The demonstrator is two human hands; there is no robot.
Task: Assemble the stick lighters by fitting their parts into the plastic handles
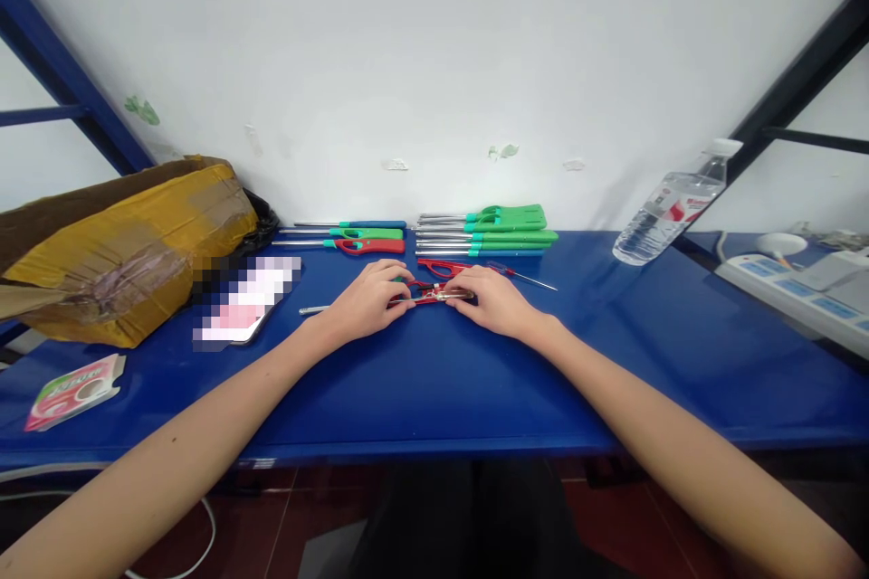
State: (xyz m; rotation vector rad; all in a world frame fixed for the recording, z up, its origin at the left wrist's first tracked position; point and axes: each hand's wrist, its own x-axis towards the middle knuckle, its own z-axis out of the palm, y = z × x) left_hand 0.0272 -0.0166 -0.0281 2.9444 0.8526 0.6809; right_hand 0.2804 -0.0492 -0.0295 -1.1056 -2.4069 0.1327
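Observation:
Both hands work low over the table on an opened red long-necked lighter (429, 298). My left hand (372, 298) is closed round its left part, and the metal tube (313, 310) sticks out left from under the fingers. My right hand (492, 300) grips the right end, thumb and fingertips on small metal inner parts. Just behind the fingers lies a loose red casing half (441, 268). A thin screwdriver (533, 279) rests beyond my right hand, its shaft pointing right. The exact inner parts are too small and partly hidden by my fingers.
Several green lighters (509, 231) lie stacked by the wall; blue, green and red ones (370, 246) lie left of them. A phone (251, 308), a taped carton (128, 253) and a small packet (74, 391) are left. A tilted water bottle (669, 215) and power strip (801, 289) are right.

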